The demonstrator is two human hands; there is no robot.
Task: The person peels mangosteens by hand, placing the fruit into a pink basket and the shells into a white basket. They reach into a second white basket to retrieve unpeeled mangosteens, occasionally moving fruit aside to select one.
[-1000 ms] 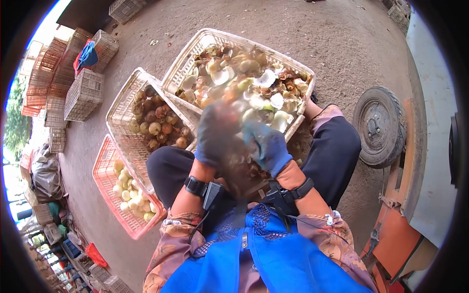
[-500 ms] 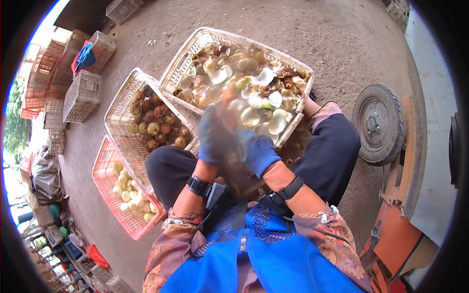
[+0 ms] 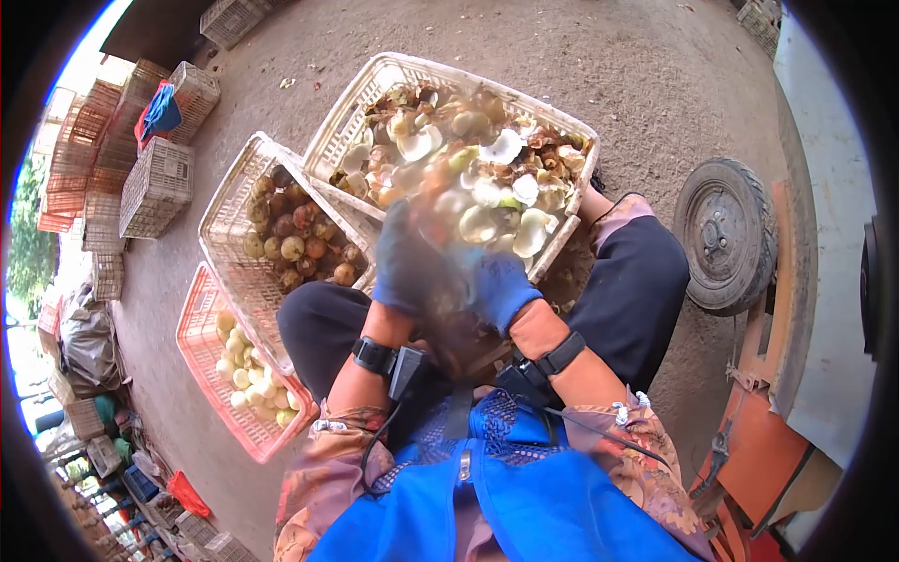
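My left hand point(image 3: 405, 267) and my right hand point(image 3: 499, 286), both in blue gloves, meet in front of my lap at the near edge of a white crate point(image 3: 552, 110). A hazy smear over the middle of the view hides the fingers of both, and I cannot make out what lies between them. Inside that crate is a heap of onion peelings point(image 3: 501, 147), brown skins mixed with thick white layers. Left of my hands, a second white crate point(image 3: 220, 201) holds brown-skinned onions point(image 3: 292, 247). Pale peeled onions point(image 3: 255, 375) lie in a pink crate point(image 3: 194, 328) beyond my left knee.
A wheel point(image 3: 721, 236) and an orange metal frame point(image 3: 754, 459) stand close on my right. Stacked crates point(image 3: 157, 187) rise at the far left, with a grey sack point(image 3: 89, 347) nearer. Bare ground point(image 3: 646, 84) stretches beyond the peelings crate.
Both hands stay together at the same place, with only a slight shift of the wrists. The crates and their contents look the same.
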